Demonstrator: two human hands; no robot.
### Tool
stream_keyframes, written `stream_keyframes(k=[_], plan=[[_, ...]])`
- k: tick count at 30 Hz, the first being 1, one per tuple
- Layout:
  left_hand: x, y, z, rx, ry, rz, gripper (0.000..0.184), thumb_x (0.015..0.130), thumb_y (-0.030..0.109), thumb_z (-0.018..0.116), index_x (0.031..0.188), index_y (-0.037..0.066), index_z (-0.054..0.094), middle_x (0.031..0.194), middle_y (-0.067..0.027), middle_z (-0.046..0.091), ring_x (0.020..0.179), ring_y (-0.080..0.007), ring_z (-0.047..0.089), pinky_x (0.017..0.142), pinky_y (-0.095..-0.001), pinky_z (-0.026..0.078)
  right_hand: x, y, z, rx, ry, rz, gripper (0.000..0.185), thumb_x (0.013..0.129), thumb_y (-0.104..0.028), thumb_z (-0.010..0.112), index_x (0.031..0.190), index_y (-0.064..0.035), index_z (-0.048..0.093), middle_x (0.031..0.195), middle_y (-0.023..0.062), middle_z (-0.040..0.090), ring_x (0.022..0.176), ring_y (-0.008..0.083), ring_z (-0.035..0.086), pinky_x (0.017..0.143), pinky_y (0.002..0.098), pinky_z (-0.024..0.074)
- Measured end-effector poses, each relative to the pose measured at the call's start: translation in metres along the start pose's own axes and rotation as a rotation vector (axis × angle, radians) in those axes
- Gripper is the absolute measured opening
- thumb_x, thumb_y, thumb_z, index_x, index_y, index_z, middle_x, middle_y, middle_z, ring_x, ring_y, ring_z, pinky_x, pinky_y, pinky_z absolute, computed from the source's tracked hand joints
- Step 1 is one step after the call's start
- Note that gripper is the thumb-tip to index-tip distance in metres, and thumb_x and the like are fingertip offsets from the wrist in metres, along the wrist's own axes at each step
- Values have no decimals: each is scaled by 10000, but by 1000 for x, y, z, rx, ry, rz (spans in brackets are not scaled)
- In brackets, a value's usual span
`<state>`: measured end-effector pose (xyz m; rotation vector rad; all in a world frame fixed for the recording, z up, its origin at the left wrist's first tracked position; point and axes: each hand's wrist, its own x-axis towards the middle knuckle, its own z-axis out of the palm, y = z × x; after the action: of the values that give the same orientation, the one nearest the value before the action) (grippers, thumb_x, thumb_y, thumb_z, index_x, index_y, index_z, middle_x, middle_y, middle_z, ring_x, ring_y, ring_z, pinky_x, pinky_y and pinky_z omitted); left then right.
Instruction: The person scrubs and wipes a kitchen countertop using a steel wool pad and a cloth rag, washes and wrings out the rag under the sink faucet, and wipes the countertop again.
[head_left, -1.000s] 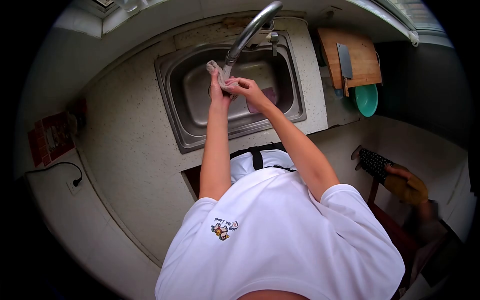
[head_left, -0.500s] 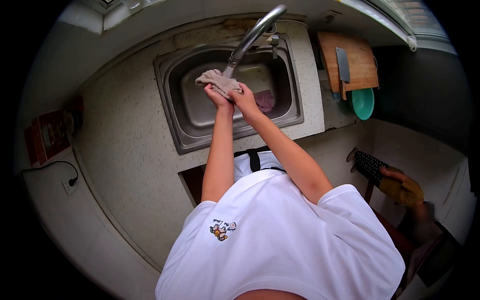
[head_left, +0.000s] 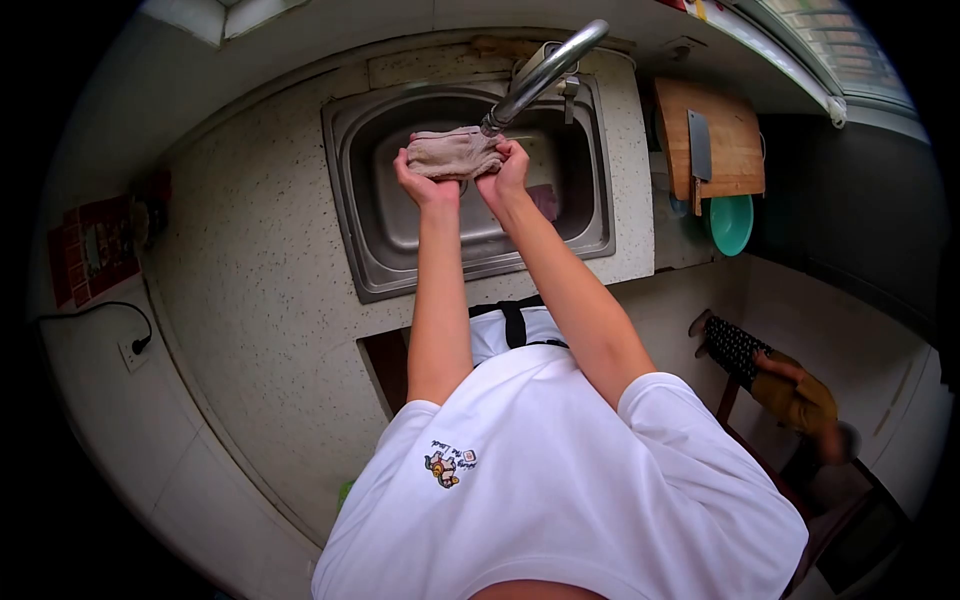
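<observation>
While the left hand (head_left: pixel 425 187) and right hand (head_left: pixel 508 172) clamp fingers on a cloth (head_left: pixel 453 156), the tap (head_left: pixel 548 74) apparently overhangs its one o'clock edge.

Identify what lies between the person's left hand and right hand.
A bunched pale cloth, held at both ends, spans from the left hand to the right hand, over the sink; the head view shows this.

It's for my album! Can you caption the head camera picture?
Left hand and right hand hold a pale cloth under the tap, over the metal sink.
</observation>
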<state>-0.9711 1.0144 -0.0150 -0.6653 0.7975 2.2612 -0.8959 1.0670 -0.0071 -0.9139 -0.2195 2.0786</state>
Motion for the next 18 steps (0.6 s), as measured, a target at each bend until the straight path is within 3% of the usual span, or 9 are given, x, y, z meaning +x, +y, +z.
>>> stream_keyframes(k=[3,4,5,7,8,11,15,18], plan=[[1,-1,-5,-67,52,-154,395,765,417,441,956,102,583,1085,-90,570,1037,-327,532,922,-496,411,18,10,3,55,50,65,213,706,-152,416,853,-38,520,873,101,577,885,249,542,889,373,434],[1,-3,-7,-79,96,-143,367,775,428,392,867,116,563,996,-69,575,984,-324,545,855,-500,440,20,16,2,36,67,77,127,730,-185,423,759,-74,477,782,66,548,780,231,531,794,368,448],[3,-5,-9,-76,99,-146,367,775,428,392,867,116,563,996,-69,575,984,-324,545,855,-500,440,22,20,1,37,72,76,127,730,-185,423,759,-74,477,782,66,548,780,231,531,794,368,448],[1,-6,-13,-99,164,-187,366,780,426,371,843,115,553,980,-75,570,969,-337,548,847,-511,443,26,26,-6,-2,179,32,198,793,-272,433,672,-116,419,687,24,483,682,196,481,684,355,423],[0,-4,-13,-57,247,-191,353,791,403,344,849,114,539,976,-83,566,940,-342,547,823,-521,449,12,18,10,-33,289,65,326,847,-389,435,635,-146,383,636,-6,420,633,167,430,615,334,388],[-12,-5,-6,-10,355,-112,328,798,359,327,864,105,524,964,-106,563,908,-350,550,795,-533,456,19,26,-1,-87,387,73,381,875,-437,435,615,-164,383,612,-16,419,605,150,428,590,299,385],[3,-10,-28,36,342,-124,292,800,339,311,806,124,509,958,-79,563,904,-330,555,821,-510,449,25,34,-14,-182,341,76,347,886,-382,455,618,-168,400,601,-21,414,568,137,425,561,273,373],[0,-6,-29,-45,249,-229,276,796,311,316,772,121,514,884,-78,565,857,-317,556,797,-496,460,7,23,16,-180,359,126,309,886,-302,467,613,-170,408,592,-22,405,536,130,411,538,274,358]])
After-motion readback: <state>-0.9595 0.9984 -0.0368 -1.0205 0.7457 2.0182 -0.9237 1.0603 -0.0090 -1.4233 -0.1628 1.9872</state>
